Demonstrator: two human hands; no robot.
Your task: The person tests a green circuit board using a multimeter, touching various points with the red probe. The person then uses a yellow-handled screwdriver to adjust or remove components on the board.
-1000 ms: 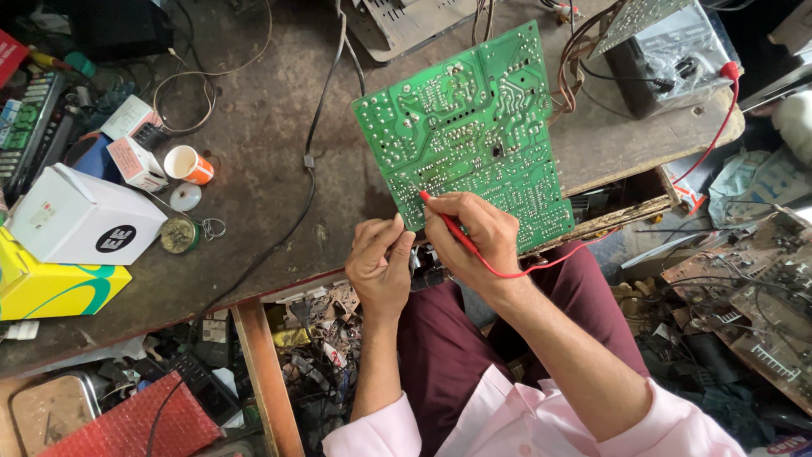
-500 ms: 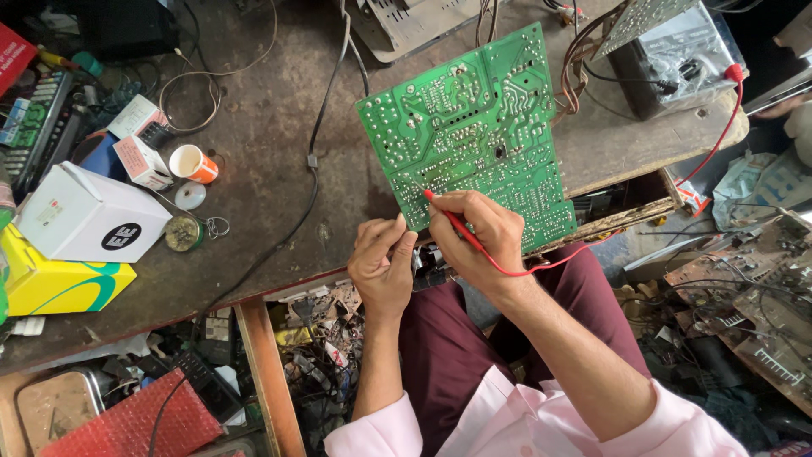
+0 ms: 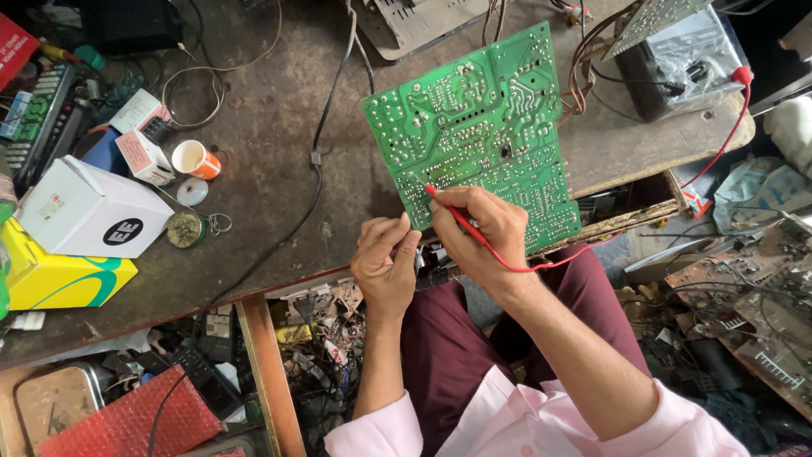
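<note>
Across the cluttered table (image 3: 279, 127), green circuit board (image 3: 474, 135) lying solder side up, near edge overhanging; risk of tipping or sliding under pressure; right hand (image 3: 482, 233) pinching red probe (image 3: 452, 216), tip on solder joints, liable to slip and bridge neighbours; left hand (image 3: 385, 262) loosely curled beside, fingers pressed together, holding nothing visible.

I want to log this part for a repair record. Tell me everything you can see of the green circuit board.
The green circuit board is a flat rectangle lying tilted on the worn wooden bench, solder side up, covered in pale traces and silvery solder joints. Its near edge overhangs the bench toward the person. The right hand rests on its lower edge and presses a red probe tip to it; the left hand sits just below its lower left corner.
</note>
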